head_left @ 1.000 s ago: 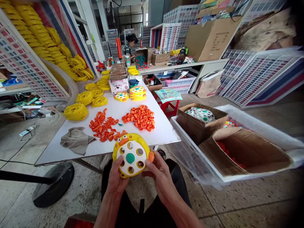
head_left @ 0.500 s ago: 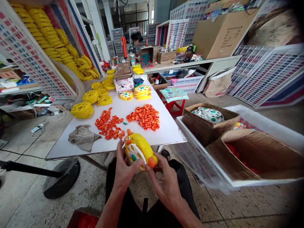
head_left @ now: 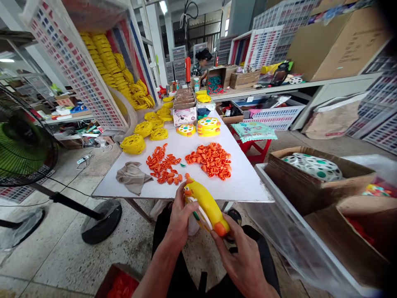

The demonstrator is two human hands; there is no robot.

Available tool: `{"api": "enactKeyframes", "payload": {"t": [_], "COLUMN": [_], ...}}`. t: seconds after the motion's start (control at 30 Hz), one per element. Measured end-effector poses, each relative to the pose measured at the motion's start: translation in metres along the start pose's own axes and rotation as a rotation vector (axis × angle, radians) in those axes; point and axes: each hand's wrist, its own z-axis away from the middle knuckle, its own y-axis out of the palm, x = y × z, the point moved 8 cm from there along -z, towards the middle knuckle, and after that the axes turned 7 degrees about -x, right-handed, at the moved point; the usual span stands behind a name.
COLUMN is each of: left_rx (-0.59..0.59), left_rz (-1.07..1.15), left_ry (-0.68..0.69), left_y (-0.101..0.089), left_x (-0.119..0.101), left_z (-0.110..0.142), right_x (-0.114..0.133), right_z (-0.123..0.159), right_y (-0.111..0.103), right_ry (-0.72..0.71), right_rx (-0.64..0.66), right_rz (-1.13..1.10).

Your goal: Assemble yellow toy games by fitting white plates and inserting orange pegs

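Between both hands, over my lap at the table's front edge, is a yellow plastic duck toy with orange parts and a white perforated disc on its side. My left hand grips its head end, the thumb lying on the disc side. At the other end, my right hand holds it near an orange ball-like part. The duck is tilted, so the disc shows only edge-on. Just beyond lie a heap of small orange parts and a looser orange pile. A grey cloth lies at the left.
Yellow shells line the table's left side; duck toys are stacked behind. A red electric screwdriver hangs above a divided box. Right stands a white crate with cartons; left, a fan. Another person sits far back.
The duck has turned so its yellow back shows more and its disc less, still in both hands. My view has swung left, bringing the fan in.
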Motion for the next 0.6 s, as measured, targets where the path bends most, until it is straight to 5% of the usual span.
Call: {"api": "enactKeyframes", "payload": {"t": [0.3,0.6], "left_rx": [0.014,0.054], "left_rz": [0.11,0.081], "left_ry": [0.004,-0.003], "left_y": [0.002,-0.004], "left_x": [-0.006,-0.002], "left_z": [0.005,-0.001], "right_x": [0.017,0.004], "right_z": [0.004,0.003], "right_y": [-0.002,-0.003], "right_ry": [-0.206,-0.021], "right_rx": [-0.022,0.004], "right_rz": [0.092,0.014]}}
